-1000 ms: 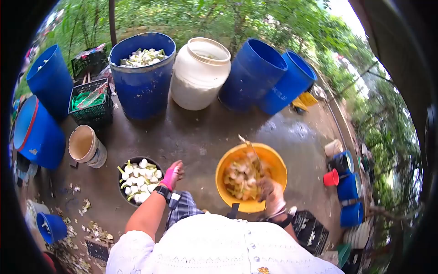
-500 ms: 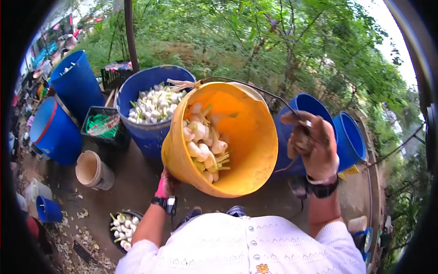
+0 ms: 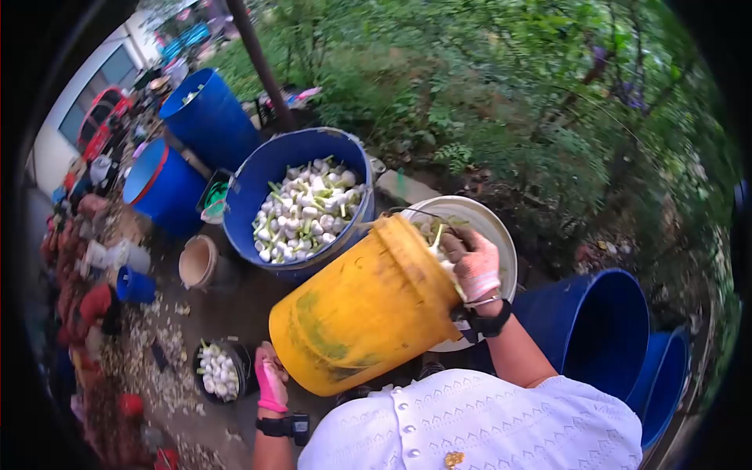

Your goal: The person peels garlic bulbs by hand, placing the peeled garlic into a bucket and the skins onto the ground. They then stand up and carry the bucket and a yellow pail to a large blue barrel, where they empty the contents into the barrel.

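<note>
A yellow bucket [image 3: 352, 301] lies tipped on its side in the air, its mouth turned right over a large whitish tub [image 3: 503, 239]. My left hand [image 3: 271, 377], in a pink fingerless glove, grips the bucket's base edge from below. At the mouth, the curled fingers of my right hand [image 3: 474, 265] close by the rim and thin wire handle; part of the grip is hidden. Green-and-white garlic stalks [image 3: 439, 239] show beside those fingers. The bucket's inside is turned away from view. To the left, a blue drum [image 3: 235, 211] holds many garlic bulbs [image 3: 305, 211].
Two blue drums [image 3: 210, 117] stand at the back left, and two more [image 3: 583, 313] at the right. A small dark bucket of garlic [image 3: 219, 372] and an off-white pail [image 3: 198, 262] sit on the floor. Peelings litter the ground left; a pole [image 3: 262, 63] rises behind.
The yellow bucket has turned from mouth facing me to mouth facing right and down. My right hand has moved left and inward to its mouth. The view has swung right.
</note>
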The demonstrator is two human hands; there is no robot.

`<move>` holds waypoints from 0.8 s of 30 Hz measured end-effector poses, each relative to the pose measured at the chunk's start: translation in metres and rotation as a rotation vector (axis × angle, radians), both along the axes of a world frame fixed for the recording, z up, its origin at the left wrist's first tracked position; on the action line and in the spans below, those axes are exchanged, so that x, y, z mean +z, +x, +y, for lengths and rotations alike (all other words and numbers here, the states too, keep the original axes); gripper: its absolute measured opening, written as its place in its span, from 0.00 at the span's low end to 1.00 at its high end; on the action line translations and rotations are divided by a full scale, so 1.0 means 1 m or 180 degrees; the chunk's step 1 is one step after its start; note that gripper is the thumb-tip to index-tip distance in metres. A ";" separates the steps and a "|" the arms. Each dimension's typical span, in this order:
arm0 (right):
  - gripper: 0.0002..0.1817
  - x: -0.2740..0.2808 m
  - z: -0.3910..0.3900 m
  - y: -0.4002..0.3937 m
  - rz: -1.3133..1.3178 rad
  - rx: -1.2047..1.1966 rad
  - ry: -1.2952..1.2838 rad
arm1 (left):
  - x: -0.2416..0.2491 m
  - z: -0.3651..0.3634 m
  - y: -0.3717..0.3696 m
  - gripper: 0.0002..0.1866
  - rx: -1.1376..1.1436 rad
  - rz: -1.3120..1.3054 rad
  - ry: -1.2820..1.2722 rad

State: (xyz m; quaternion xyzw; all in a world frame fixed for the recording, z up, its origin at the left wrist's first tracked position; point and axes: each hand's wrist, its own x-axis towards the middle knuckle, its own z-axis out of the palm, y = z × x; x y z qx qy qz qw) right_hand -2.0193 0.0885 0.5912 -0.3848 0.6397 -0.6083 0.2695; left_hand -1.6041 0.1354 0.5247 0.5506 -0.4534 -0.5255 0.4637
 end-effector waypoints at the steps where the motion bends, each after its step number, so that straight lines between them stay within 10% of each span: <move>1: 0.18 0.018 0.001 -0.021 -0.0174 -0.0088 0.0670 | 0.016 0.001 -0.014 0.27 0.0031 0.0080 -0.0290; 5: 0.18 -0.034 0.000 -0.103 -0.0664 -0.0107 0.0180 | 0.093 -0.018 -0.094 0.17 -0.0106 -0.0016 -0.0367; 9: 0.23 -0.160 -0.005 -0.201 0.0037 0.0255 0.0437 | 0.118 -0.038 -0.163 0.42 -0.1084 -0.0933 -0.1656; 13: 0.27 -0.152 0.010 -0.214 -0.0204 -0.0066 0.1337 | 0.118 -0.032 -0.235 0.22 -0.1313 -0.0557 -0.1796; 24: 0.24 -0.210 0.038 -0.207 -0.2425 -0.0130 0.0667 | 0.106 -0.050 -0.312 0.32 -0.3033 0.1738 0.0300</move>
